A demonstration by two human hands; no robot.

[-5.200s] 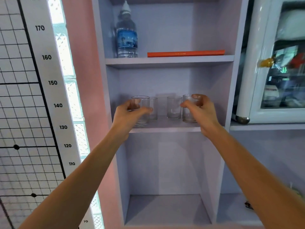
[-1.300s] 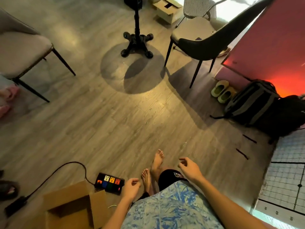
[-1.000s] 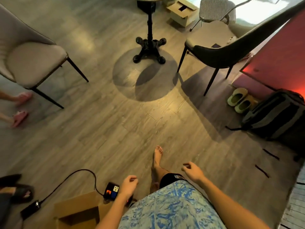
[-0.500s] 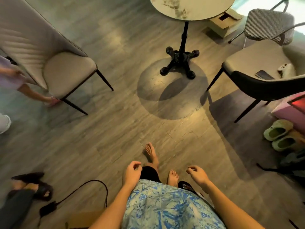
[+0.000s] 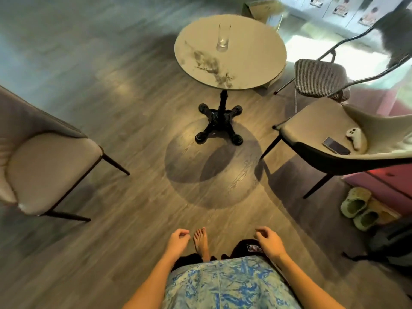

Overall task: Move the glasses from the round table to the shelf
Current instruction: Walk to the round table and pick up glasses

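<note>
You see one glass, upright on one round tabletop. Three chairs around it: one beige chair at left, one checked-seat chair at right, one black-backed chair nearer you at right. On that last seat: one phone, one white game controller. One pair of green clogs on floor, two shoes. One dark backpack near them. One cardboard box beyond tabletop. Your two hands in view: left hand, right hand, both empty. One bare foot between them.
</note>
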